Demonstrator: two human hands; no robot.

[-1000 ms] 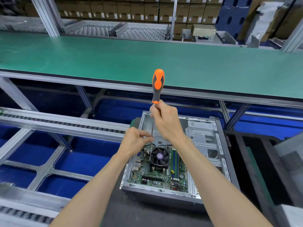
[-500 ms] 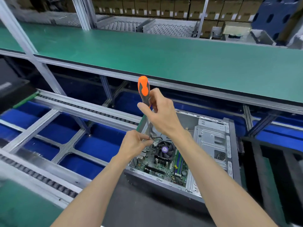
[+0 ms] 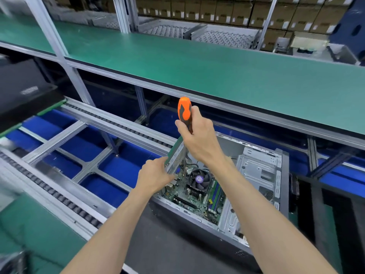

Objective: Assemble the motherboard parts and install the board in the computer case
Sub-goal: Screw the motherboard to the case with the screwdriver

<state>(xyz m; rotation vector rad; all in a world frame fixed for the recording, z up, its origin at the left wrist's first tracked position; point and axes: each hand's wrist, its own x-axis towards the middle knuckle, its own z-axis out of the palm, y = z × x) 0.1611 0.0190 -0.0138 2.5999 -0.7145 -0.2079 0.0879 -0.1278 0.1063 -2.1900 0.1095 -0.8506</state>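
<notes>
Right hand: the right hand [image 3: 199, 139] has its fingers curled round the lower part of the orange-and-black handle of a screwdriver [image 3: 184, 111], thumb along the near side; the handle top stands clear above the fist.
Screwdriver shaft: a thin metal shaft runs almost straight down from the fist into the case, its tip near the rear left corner of the board; whether it sits on a screw is too small to tell.
Left hand: the left hand [image 3: 156, 176] is at the left wall of the case, fingers bent inward over the wall's edge by the shaft; whether they pinch anything is hidden by the wall.
Computer case: the open grey computer case [image 3: 262, 175] lies on its side on a dark tabletop [image 3: 162, 246].
Motherboard: the green motherboard [image 3: 189, 196] lies flat inside the case, at its left half.
CPU cooler: a black fan [image 3: 199, 179] with a purple hub sits on the board, just right of the shaft.
Memory: green and blue slots stand right of the fan.
Surroundings: a green shelf [image 3: 217, 62] runs beyond the case, and roller rails [image 3: 118, 125] lie to the left.
</notes>
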